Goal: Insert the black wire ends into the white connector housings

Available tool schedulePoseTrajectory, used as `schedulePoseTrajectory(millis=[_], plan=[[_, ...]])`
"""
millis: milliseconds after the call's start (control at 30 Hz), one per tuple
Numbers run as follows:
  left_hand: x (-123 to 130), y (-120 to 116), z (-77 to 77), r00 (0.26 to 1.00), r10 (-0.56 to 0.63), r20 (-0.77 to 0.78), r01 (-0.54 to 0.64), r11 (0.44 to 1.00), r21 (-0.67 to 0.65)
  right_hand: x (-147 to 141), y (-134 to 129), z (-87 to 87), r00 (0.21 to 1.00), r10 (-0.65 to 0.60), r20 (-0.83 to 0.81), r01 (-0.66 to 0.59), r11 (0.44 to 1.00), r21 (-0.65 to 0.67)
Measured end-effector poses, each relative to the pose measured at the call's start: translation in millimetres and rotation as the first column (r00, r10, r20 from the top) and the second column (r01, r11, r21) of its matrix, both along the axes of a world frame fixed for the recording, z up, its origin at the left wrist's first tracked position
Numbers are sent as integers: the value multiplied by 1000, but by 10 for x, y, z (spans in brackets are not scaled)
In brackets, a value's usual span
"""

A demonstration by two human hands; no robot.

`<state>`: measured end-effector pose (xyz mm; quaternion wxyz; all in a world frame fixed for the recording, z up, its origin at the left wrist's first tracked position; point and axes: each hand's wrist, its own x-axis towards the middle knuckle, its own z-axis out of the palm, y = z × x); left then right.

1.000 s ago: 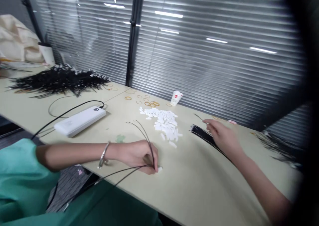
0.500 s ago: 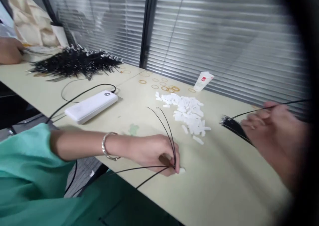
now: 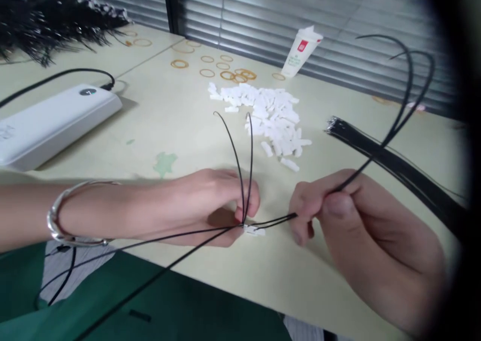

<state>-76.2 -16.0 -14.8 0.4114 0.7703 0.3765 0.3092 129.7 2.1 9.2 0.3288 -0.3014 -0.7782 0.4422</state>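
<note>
My left hand, with a silver bangle at the wrist, pinches a small white connector piece just above the table. Thin black wires rise from it in two curved ends, and two more run off to the lower left. Opposite, my right hand is closed, thumb against fingers, on a pair of black wires. Their short ends reach the white piece, while the long ends loop up and back. Whether those ends sit inside the piece, I cannot tell.
White pieces lie in a heap mid-table. Beyond are tan rubber bands and a white paper cup. A black wire bundle rests at right, a white power bank at left, and a dark wire pile behind it.
My right hand has come in from the far right to beside my left hand, bringing black wires to the white piece. The view has moved closer and tipped downward.
</note>
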Motion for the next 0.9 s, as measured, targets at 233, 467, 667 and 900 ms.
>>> schedulePoseTrajectory(millis=[233, 467, 667, 900], plan=[[-22, 36, 60, 993, -65, -103, 91, 961, 263, -45, 16, -49, 999, 7, 32, -7, 1000, 2], [-8, 8, 63, 997, 19, -75, -17, 999, 28, -75, -10, -148, 986, 55, 158, -43, 996, -78], [14, 13, 42, 998, 31, -55, -32, 999, -15, -61, 10, -177, 976, 10, 218, 7, 997, -77], [-43, 30, 97, 980, -36, -194, 80, 972, 223, -62, -19, -138, 963, -70, 262, 48, 995, 93]])
